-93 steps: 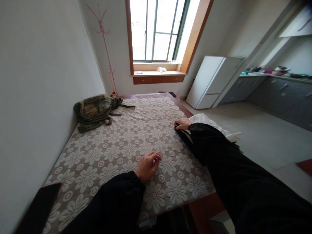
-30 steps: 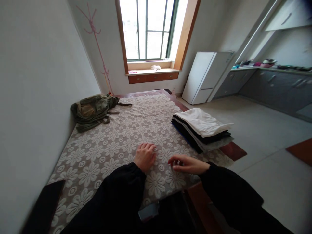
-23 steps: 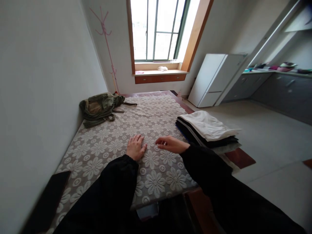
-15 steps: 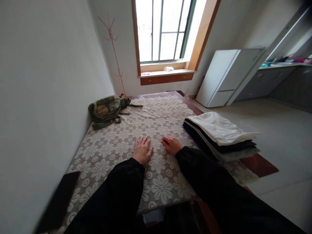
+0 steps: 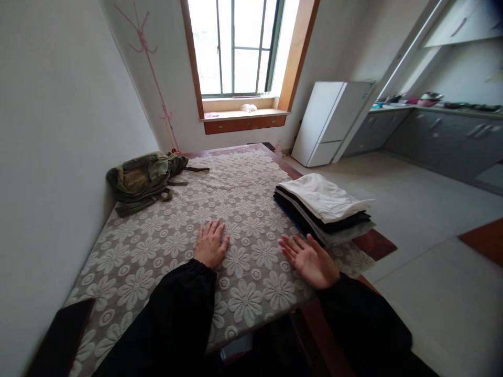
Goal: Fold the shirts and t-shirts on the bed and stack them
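My left hand (image 5: 211,244) lies palm down on the flowered tablecloth (image 5: 245,302), its fingers spread and nothing in them. My right hand (image 5: 310,260) is turned with its palm partly up, fingers stretched out, holding nothing. It is just in front of a stack of folded clothes (image 5: 324,204) at the table's right side. A white piece tops that stack, with black and grey layers beneath. Whether the right hand touches the cloth, I cannot tell.
A green backpack (image 5: 143,178) rests at the table's left, against the wall. A dark flat object (image 5: 58,337) lies at the near left corner. Beyond the table stand a pink coat rack (image 5: 148,63) and a white fridge (image 5: 320,123). Grey kitchen cabinets (image 5: 436,133) line the right.
My right hand has moved right and nearer to me, opening from curled fingers to a turned-up palm. My left hand stays flat on the cloth. The view has swung to the right.
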`<state>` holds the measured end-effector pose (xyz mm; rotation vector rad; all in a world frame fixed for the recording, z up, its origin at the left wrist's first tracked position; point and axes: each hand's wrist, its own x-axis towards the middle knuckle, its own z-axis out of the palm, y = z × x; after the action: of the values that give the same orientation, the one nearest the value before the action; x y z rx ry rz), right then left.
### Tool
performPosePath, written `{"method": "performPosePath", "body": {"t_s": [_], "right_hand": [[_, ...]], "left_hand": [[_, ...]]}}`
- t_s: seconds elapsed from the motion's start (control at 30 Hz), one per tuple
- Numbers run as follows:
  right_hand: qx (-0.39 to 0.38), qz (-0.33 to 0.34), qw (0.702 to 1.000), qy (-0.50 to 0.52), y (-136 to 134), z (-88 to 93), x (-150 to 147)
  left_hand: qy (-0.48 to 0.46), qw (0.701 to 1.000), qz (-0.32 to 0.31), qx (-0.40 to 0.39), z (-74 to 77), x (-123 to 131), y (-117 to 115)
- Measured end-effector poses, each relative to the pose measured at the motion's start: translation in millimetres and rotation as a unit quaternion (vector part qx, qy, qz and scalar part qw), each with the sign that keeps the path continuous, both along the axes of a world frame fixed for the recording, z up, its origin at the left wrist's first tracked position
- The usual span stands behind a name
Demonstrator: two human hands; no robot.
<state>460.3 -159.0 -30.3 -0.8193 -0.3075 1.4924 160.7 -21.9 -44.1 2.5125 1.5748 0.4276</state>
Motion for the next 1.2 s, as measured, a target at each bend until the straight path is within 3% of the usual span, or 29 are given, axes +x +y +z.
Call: {"method": "performPosePath", "body": {"t_s": [0.13, 0.3, 0.4, 0.6, 0.77, 1.03, 1.2], "right_hand": [[-0.064, -0.163, 0.984, 0.025, -33, 3.3, 41], [-0.078, -0.252, 0.965, 0.002, -21, 14.1, 59], [-0.099, -0.249, 0.963, 0.005, -14, 22.1, 67], [-0.18, -0.18, 0.967, -0.024, -13, 25.4, 98], [-0.166, -0.18, 0.966, -0.089, -7, 22.6, 108], [-0.121, -0.244, 0.962, -0.01, 6, 35.0, 97], [-0.123, -0.301, 0.946, 0.016, 5, 31.9, 92]], "left_hand": [[0.005, 1.0, 0.001, -0.002, 0.9, 1, -1], [0.009, 1.0, 0.004, -0.005, 2.7, 1, -2], [0.01, 1.0, 0.005, -0.009, 2.5, 1, -2], [0.011, 1.0, 0.003, -0.01, -0.2, 0, 0], [0.009, 1.0, 0.002, -0.008, -0.5, 0, -1], [0.007, 1.0, 0.0, -0.009, 1.6, 0, -2], [0.006, 1.0, -0.001, -0.009, 0.1, -1, -2]]}}
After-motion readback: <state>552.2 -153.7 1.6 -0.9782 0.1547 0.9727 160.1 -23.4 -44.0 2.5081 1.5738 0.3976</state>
